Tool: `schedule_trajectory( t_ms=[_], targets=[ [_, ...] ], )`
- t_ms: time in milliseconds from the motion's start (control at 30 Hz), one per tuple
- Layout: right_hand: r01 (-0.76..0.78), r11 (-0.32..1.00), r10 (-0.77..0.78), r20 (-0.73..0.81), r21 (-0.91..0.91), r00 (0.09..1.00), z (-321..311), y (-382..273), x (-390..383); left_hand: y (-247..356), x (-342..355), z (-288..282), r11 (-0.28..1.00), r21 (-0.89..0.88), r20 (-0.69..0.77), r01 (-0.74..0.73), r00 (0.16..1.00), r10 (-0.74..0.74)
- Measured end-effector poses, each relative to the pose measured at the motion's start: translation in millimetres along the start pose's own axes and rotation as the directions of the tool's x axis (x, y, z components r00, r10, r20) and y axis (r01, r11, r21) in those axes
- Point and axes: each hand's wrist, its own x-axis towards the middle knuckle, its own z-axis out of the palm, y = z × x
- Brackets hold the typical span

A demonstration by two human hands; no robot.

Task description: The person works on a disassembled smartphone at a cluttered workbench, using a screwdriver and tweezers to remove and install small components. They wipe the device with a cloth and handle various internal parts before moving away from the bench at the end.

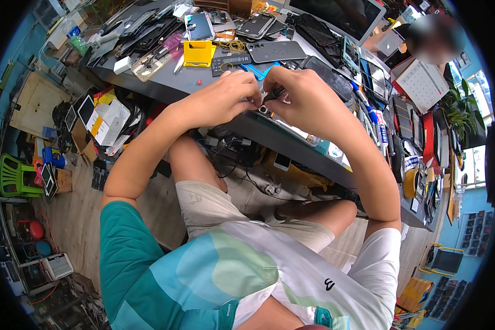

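Note:
At the desk's front edge lies an opened electronic device [302,133] with a small metal part [263,109] showing at its left end. My right hand [305,102] is closed around a short dark tool [274,93], its tip down by that part. My left hand [231,96] has curled fingers pinched at the same spot, touching or very near the device; what they hold is hidden. Just behind my hands are a blue plastic piece [252,70], a yellow stand [198,54] and a grey phone back [276,51].
The grey desk [110,76] carries many phones, parts and pens [368,110]. Another person [434,41] is beyond its right side, by a calendar [418,82]. A monitor [335,16] stands at the back. Boxes [102,124], cables and a green chair [16,173] are at the left.

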Motion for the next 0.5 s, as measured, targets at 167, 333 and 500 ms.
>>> schedule_trajectory(
  t_ms=[167,333,500],
  targets=[
    [0.014,1.000,-0.013,-0.053,0.013,0.999,-9,-1,-4,6,1,-2,0.977,0.183,0.024,-0.106,0.994,0.103],
    [0.016,1.000,-0.015,-0.099,0.007,0.995,-23,-2,-10,18,2,0,0.861,0.466,0.043,-0.203,0.977,0.207],
    [-0.012,1.000,0.011,-0.115,-0.007,0.993,-31,-2,-14,22,-3,9,0.857,0.490,0.027,-0.159,0.985,0.168]
  ],
)
